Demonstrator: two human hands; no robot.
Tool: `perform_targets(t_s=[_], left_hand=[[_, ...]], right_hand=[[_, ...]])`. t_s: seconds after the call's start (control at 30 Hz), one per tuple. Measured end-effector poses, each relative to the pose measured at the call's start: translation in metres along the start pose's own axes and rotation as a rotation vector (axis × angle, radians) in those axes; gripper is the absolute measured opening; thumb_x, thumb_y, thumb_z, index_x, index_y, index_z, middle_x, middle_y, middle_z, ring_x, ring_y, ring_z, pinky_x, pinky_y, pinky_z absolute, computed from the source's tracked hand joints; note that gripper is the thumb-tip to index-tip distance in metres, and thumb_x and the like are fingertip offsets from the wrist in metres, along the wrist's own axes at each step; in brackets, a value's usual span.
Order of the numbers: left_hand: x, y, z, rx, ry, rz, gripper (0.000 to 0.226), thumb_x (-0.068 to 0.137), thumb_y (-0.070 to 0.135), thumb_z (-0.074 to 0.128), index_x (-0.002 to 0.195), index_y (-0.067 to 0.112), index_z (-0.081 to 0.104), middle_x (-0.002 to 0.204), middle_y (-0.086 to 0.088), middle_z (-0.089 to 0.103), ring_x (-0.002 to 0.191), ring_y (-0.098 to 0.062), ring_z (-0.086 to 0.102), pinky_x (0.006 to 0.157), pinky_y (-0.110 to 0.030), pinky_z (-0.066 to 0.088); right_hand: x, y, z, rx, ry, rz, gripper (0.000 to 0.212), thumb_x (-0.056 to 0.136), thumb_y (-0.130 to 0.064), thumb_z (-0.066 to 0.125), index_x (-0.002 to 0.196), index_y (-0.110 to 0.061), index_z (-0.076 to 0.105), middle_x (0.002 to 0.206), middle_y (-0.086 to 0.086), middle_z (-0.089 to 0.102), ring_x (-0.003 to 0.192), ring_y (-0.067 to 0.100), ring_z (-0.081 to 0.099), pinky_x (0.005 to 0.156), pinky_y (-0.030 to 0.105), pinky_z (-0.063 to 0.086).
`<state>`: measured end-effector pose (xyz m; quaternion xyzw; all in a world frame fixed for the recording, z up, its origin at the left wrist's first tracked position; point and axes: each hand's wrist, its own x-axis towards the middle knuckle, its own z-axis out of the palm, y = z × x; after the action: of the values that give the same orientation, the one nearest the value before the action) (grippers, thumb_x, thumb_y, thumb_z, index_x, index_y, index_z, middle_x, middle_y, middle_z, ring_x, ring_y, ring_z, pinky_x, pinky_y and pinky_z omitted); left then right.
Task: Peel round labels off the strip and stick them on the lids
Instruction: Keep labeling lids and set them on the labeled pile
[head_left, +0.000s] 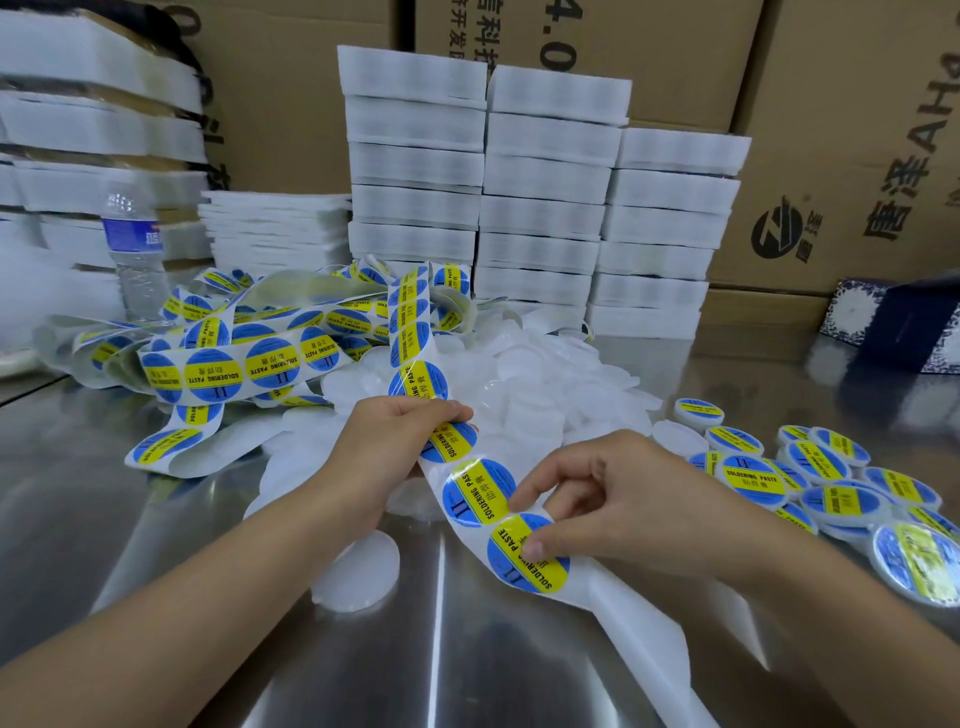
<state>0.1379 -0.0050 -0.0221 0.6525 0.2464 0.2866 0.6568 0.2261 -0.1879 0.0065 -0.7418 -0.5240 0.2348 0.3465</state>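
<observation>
The strip (470, 491) is trailing over the middle of the steel worktop (457, 670), the left hand (392, 441) gripping it, the right hand (628, 501) pinching its lowest label (511, 564). Behind it bare lids (545, 384) are lying heaped, labelled lids (831, 486) toward the right edge, white foam stacks (545, 208) and cardboard boxes (857, 130) lining the back.

Left forearm enters from lower left, bare, angled up and right; left hand (400, 441) back upward, fingers curled, gripping the strip (618, 603); right forearm enters from lower right; right hand (628, 499) back upward, thumb and forefinger tips pinching a label (511, 560); remaining fingers curled under.
</observation>
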Motion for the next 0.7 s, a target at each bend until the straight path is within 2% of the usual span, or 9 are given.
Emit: perform_targets(t_s=[0.13,0.27,0.37,0.47,0.57,0.7], left_hand=[[0.0000,-0.0010,0.0002,0.003,-0.012,0.003,0.020,0.082,0.021,0.065,0.067,0.026,0.078,0.078,0.002,0.076,0.063,-0.010,0.070,0.052,-0.018,0.050],[0.0007,-0.0027,0.0006,0.009,-0.018,0.003,0.020,0.082,0.021,0.065,0.067,0.026,0.078,0.079,0.001,0.076,0.067,-0.011,0.070,0.060,-0.022,0.050],[0.0018,-0.0024,-0.0004,-0.004,-0.007,-0.001,0.020,0.083,0.021,0.066,0.068,0.025,0.078,0.079,0.001,0.076,0.066,-0.013,0.071,0.059,-0.023,0.052],[0.0022,-0.0020,-0.0013,-0.010,-0.001,-0.005,0.018,0.082,0.022,0.067,0.068,0.025,0.078,0.078,-0.001,0.076,0.063,-0.014,0.071,0.054,-0.020,0.052],[0.0022,-0.0020,-0.0011,-0.006,-0.002,-0.005,0.018,0.081,0.021,0.067,0.067,0.024,0.078,0.077,-0.001,0.076,0.062,-0.014,0.071,0.050,-0.018,0.051],[0.0035,-0.0023,-0.0014,0.024,-0.014,-0.005,0.015,0.081,0.023,0.068,0.070,0.025,0.078,0.078,-0.001,0.076,0.066,-0.016,0.072,0.057,-0.022,0.053]], right_hand=[[0.0006,0.0007,0.0017,-0.057,0.016,0.030,0.016,0.071,-0.030,0.080,0.084,-0.031,0.071,0.069,-0.008,0.072,0.061,-0.003,0.058,0.059,0.009,0.042],[0.0008,0.0022,0.0035,-0.060,0.027,0.016,0.009,0.074,-0.027,0.077,0.079,-0.029,0.070,0.070,-0.007,0.072,0.063,0.000,0.061,0.068,0.019,0.047],[0.0003,0.0020,0.0016,-0.063,0.056,-0.040,0.005,0.075,-0.032,0.075,0.078,-0.029,0.071,0.071,-0.010,0.072,0.067,0.000,0.064,0.066,0.016,0.049],[0.0003,0.0015,0.0000,-0.112,0.122,-0.106,0.006,0.072,-0.036,0.075,0.075,-0.031,0.072,0.073,-0.015,0.068,0.063,0.000,0.058,0.061,0.017,0.046],[-0.0002,0.0008,0.0001,-0.177,0.182,-0.168,0.006,0.069,-0.036,0.078,0.072,-0.034,0.073,0.080,-0.012,0.054,0.066,0.005,0.049,0.062,0.019,0.042],[-0.0049,-0.0037,-0.0026,-0.122,0.112,-0.242,0.007,0.069,-0.030,0.080,0.069,-0.033,0.074,0.073,-0.013,0.045,0.067,0.001,0.044,0.061,0.012,0.036]])
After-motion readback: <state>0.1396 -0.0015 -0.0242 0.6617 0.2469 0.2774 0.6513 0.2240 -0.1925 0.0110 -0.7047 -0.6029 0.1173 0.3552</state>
